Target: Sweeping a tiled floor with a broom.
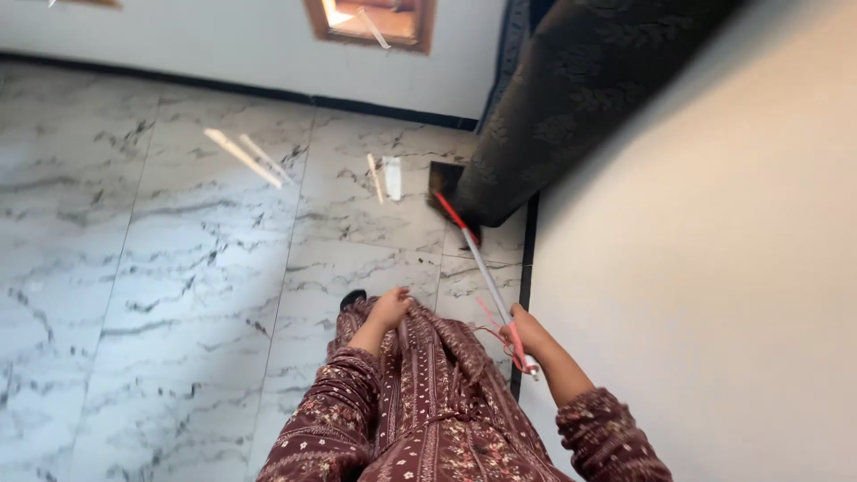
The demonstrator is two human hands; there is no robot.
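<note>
On marble floor [178,268], your right hand [527,337] grips a mop [482,268] angled under a curtain [571,98]; your left hand [391,308] clutches your dress [428,402], lifting it clear.

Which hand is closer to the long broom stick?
Right. The right hand grips the broom stick near its top end. The left hand is off to the side, holding the patterned dress.

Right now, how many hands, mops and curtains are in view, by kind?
Hands: 2, left hand gripping the dress, right hand gripping the mop
Mops: 1
Curtains: 1, curtain
Total: 4
</note>
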